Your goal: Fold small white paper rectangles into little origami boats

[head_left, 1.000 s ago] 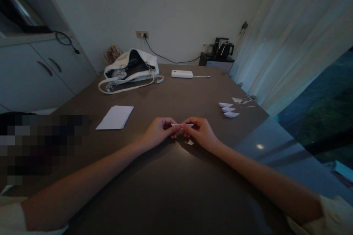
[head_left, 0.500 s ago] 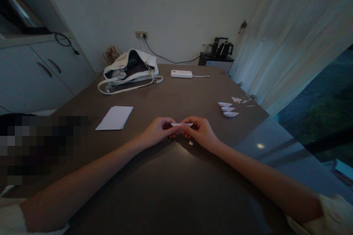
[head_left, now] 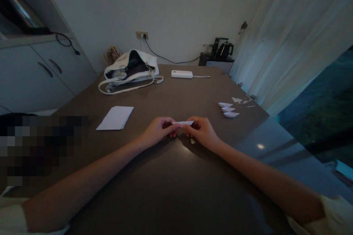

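Both of my hands meet at the middle of the brown table [head_left: 176, 191], pinching a small folded white paper piece [head_left: 183, 123] between them. My left hand [head_left: 158, 131] grips its left end with fingers curled. My right hand [head_left: 202, 131] grips the right end, fingers also closed. A tiny white paper scrap [head_left: 192, 141] lies on the table just under my right hand.
A white paper sheet [head_left: 115, 118] lies to the left. Three small folded paper boats [head_left: 228, 109] and scraps [head_left: 240, 100] sit at the right. A white handbag [head_left: 129, 69], a white power bank [head_left: 182, 74] with cable and a kettle stand [head_left: 219, 53] are at the back.
The folded paper piece has shifted slightly between my fingers and now tilts a little; both hands stay in nearly the same place.
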Tool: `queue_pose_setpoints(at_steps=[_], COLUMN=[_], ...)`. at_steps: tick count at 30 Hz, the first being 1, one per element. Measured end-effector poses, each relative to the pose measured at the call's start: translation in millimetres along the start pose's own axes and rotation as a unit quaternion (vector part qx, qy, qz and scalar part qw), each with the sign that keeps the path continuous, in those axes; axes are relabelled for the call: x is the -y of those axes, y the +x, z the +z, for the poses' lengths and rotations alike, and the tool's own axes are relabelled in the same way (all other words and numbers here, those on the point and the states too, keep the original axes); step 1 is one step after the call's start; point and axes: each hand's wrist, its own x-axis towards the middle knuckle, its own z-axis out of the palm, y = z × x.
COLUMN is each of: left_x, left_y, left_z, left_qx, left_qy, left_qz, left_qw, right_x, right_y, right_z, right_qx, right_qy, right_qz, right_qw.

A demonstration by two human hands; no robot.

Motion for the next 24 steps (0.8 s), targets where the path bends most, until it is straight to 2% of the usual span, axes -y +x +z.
queue_pose_setpoints(at_steps=[6,11,17,24], left_x=[0.5,0.8,7.7,5.3], left_y=[-1.0,-2.0,2.2,2.0], left_z=[-2.8,-3.9,-7.0,-5.5], left_qx=[-0.046,-0.041,-0.022,0.013], left_qy=[-0.036,-0.055,-0.157,-0.068], left_qz=[0.002,0.0,-0.01,0.007], left_qw=[0.998,0.998,0.987,0.998], right_x=[2.7,-0.1,2.4,3.4], right_y=[5.0,4.5,4.1,3.7], right_z=[-3.2,-4.3,-3.3,-1.7], right_qx=[-0.014,-0.034,-0.013,-0.014], right_qy=[0.052,0.048,0.051,0.084], right_qz=[0.011,-0.012,-0.035,-0.031], right_qw=[0.999,0.998,0.998,0.996])
